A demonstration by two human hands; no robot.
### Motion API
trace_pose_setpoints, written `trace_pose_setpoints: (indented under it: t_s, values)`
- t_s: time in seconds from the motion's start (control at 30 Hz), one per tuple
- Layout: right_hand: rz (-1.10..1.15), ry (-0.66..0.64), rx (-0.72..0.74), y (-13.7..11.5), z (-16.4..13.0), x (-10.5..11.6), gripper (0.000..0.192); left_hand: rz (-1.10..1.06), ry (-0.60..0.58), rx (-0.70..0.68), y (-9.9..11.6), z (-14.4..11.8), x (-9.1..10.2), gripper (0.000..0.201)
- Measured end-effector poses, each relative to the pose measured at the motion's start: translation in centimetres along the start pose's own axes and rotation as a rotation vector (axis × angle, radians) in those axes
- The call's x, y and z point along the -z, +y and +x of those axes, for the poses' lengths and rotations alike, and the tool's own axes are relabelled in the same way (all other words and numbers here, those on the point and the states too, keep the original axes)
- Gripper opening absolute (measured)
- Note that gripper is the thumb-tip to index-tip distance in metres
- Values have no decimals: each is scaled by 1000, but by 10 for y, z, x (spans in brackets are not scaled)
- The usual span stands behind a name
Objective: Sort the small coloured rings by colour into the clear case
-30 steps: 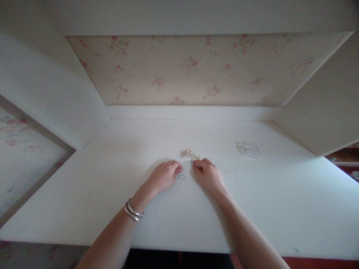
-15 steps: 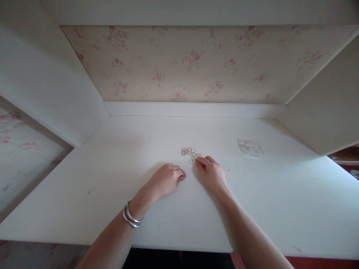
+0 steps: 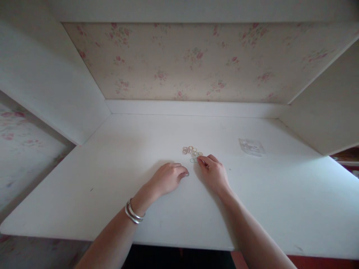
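On the white desk, nearest the camera, the left hand rests palm down, fingers curled loosely together, a silver bangle on its wrist. Just beside it, the right hand pinches thumb and forefinger at the near edge of a cluster of small rings. Farther right lies a clear plastic bag; flowered wallpaper lines the back.

Looks like a home: white desk set in a white alcove, faded floral wallpaper across the top of frame, more of it at far left.
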State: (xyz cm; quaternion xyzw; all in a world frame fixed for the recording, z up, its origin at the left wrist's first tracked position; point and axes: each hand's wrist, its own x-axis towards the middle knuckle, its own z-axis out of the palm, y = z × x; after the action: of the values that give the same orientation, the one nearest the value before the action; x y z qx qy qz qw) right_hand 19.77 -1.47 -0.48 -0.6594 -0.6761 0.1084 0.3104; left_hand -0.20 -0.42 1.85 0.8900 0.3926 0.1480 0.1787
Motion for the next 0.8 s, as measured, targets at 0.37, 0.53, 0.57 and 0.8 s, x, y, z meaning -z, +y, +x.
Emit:
trace_pose_setpoints:
  t_s: [0.37,0.53,0.57,0.8]
  values:
    - [38,-251,282,-3,-9,23,31,117,195,340,-34,-5,13,27]
    - [-20,-347,329,-4,-11,28,27,140,157,367,-38,-3,12,27]
    - [-17,-360,331,-4,-11,27,26,145,156,368,-38,-3,12,26]
    - [-17,-277,235,1,-7,28,25,156,137,375,-37,-4,13,26]
